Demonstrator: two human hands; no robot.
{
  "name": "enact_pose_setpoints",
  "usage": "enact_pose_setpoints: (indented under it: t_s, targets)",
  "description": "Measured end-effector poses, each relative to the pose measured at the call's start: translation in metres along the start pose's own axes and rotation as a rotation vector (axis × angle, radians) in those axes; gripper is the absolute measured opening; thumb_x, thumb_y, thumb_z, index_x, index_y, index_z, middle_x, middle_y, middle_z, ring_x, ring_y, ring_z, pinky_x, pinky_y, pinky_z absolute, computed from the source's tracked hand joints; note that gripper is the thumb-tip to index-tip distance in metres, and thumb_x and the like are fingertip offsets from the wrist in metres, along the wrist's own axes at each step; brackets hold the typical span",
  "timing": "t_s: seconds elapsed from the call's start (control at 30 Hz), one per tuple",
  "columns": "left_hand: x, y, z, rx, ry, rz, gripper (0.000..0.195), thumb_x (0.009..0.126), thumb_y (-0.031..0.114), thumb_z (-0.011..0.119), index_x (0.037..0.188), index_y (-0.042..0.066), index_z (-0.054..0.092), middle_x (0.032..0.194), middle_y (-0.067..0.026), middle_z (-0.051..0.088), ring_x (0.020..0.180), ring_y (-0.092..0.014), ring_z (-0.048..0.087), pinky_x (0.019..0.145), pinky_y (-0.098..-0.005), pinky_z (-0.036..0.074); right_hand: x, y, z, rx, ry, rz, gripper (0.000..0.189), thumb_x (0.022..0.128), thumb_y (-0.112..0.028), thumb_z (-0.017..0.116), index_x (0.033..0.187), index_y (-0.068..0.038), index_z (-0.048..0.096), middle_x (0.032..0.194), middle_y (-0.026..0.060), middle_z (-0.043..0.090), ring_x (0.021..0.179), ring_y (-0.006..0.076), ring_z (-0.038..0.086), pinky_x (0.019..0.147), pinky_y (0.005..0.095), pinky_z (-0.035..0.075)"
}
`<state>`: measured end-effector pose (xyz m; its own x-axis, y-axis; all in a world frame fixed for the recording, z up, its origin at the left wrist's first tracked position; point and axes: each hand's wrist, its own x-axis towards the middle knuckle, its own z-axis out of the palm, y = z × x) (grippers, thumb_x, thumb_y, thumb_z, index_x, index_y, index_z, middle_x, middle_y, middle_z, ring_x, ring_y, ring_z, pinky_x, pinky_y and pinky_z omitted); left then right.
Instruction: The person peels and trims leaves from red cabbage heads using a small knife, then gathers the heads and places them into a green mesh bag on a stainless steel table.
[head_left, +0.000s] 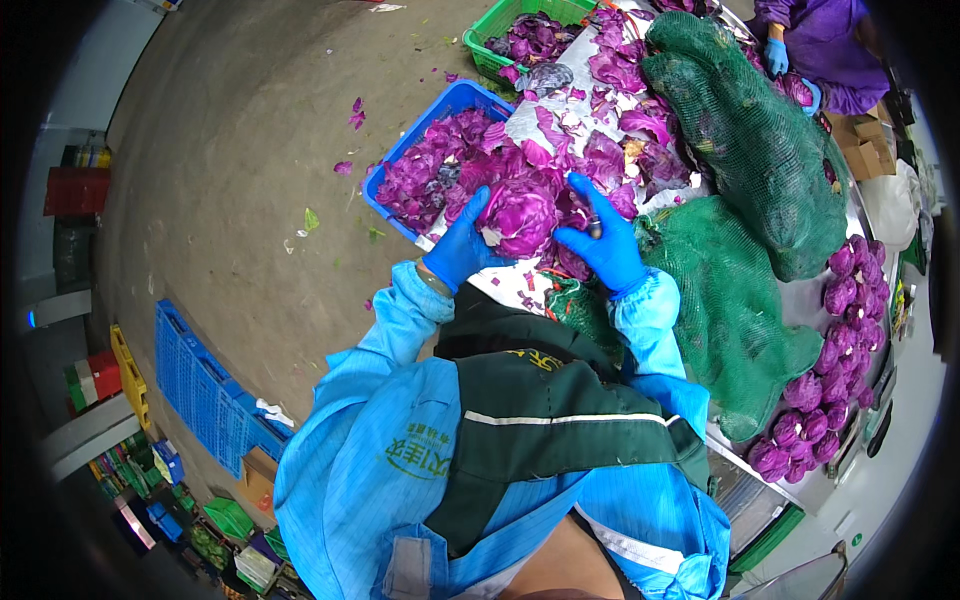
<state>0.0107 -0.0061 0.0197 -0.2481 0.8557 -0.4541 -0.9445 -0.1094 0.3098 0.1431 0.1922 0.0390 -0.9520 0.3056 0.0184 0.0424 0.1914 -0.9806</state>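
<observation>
My left hand (466, 244), in a blue glove, holds a trimmed red cabbage head (519, 217) from its left side and below. At the right of that head is my right hand (600, 236), also gloved in blue, its thumb and forefinger spread. A small tool, partly hidden and perhaps a knife handle (595, 228), lies against its palm under the curled fingers. Beyond both hands, loose purple leaves fill a blue plastic crate (433, 112) and cover part of the metal table (581, 64).
Green mesh sacks (750, 142) lie on the table to the right, with trimmed red cabbages (840, 360) piled past them. A green basket (480, 41) of leaves stands at the far side. A co-worker in purple (825, 45) handles a cabbage at the upper right. Blue pallets (202, 390) stand at the left.
</observation>
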Motion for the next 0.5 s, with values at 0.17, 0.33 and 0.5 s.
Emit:
enact_pose_setpoints:
  t_s: [0.17, 0.33, 0.5]
  targets:
    - [0.002, -0.005, 0.007, 0.339, 0.114, -0.026, 0.060, 0.094, 0.049, 0.043, 0.144, 0.017, 0.031, 0.137, -0.0098, 0.047, 0.117, -0.028, 0.055, 0.095, -0.0522, 0.044, 0.009, -0.020, 0.019, -0.328, -0.073, -0.138, 0.069, 0.070, -0.020, 0.079, 0.133, -0.020, 0.049, 0.138, 0.0119, 0.046, 0.122, 0.0270, 0.050, 0.093, 0.0346, 0.048]
    - [0.007, -0.010, -0.001, 0.452, 0.181, -0.020, 0.061, 0.094, 0.055, 0.038, 0.143, 0.020, 0.032, 0.133, -0.0085, 0.051, 0.112, -0.025, 0.057, 0.092, -0.0505, 0.044, 0.015, -0.004, 0.014, -0.466, -0.087, -0.256, 0.047, 0.073, -0.030, 0.076, 0.117, -0.018, 0.063, 0.120, 0.0086, 0.062, 0.092, 0.0240, 0.067, 0.075, 0.0330, 0.056]
    - [0.014, -0.012, -0.011, 0.490, 0.204, -0.204, 0.060, 0.092, 0.060, 0.040, 0.135, 0.018, 0.043, 0.115, -0.0055, 0.062, 0.102, -0.021, 0.061, 0.083, -0.0427, 0.050, 0.013, -0.002, 0.016, -0.614, -0.103, -0.310, 0.036, 0.078, -0.032, 0.072, 0.110, -0.016, 0.066, 0.104, 0.0079, 0.067, 0.071, 0.0231, 0.068, 0.062, 0.0328, 0.054]
